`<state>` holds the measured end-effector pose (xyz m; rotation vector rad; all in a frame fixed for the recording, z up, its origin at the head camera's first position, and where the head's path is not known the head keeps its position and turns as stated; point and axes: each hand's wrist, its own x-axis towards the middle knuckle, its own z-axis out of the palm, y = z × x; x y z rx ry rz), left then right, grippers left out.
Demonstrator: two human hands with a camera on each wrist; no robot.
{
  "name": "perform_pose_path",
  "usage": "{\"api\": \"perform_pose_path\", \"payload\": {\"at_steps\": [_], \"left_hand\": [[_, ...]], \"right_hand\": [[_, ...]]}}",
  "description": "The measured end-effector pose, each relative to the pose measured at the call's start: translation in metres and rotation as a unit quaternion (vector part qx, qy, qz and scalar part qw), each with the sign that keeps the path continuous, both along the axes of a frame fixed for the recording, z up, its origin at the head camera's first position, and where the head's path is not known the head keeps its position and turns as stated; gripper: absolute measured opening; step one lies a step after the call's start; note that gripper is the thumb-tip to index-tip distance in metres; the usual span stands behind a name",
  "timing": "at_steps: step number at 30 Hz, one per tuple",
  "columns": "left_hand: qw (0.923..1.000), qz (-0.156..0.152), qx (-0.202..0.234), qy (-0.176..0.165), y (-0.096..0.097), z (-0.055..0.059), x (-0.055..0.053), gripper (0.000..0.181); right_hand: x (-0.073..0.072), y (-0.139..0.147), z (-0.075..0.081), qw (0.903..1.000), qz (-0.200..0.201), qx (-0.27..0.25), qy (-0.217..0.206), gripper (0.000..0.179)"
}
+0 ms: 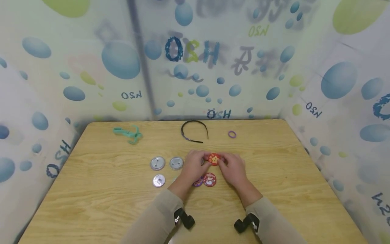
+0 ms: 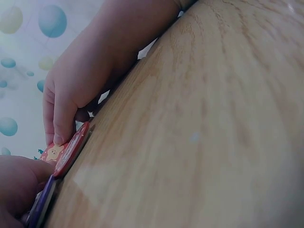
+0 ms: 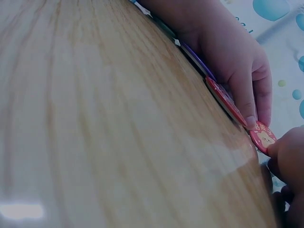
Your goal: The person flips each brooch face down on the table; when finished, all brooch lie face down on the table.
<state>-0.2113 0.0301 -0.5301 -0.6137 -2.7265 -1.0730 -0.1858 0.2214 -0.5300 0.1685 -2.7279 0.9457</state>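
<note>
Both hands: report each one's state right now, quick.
Left hand: holding the red star badge, pinched at its left edge.
Right hand: holding the same badge, pinched at its right edge.

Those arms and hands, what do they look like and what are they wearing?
The left hand and right hand are bare, with no gloves. The left sleeve and right sleeve are long and beige. Each has a small black wrist camera near its cuff, one left, one right.

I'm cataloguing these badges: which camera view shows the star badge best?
The head view: the star badge shows its face almost whole. The left wrist view shows part, behind another red badge; the right wrist view, a slanted, partly covered face.
</note>
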Motion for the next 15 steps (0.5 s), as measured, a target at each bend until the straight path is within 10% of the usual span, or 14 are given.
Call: {"api": "perform_pose_path", "payload": {"at_steps": [15], "left_hand": [[0.9995,0.014,0.005,-0.028,0.0009,0.0005,0.0001,0.023]], "right_hand": [[0.0012,-0.0001,0.0009,0.9990,-0.007,-0.038,0.023,0.017]]}}
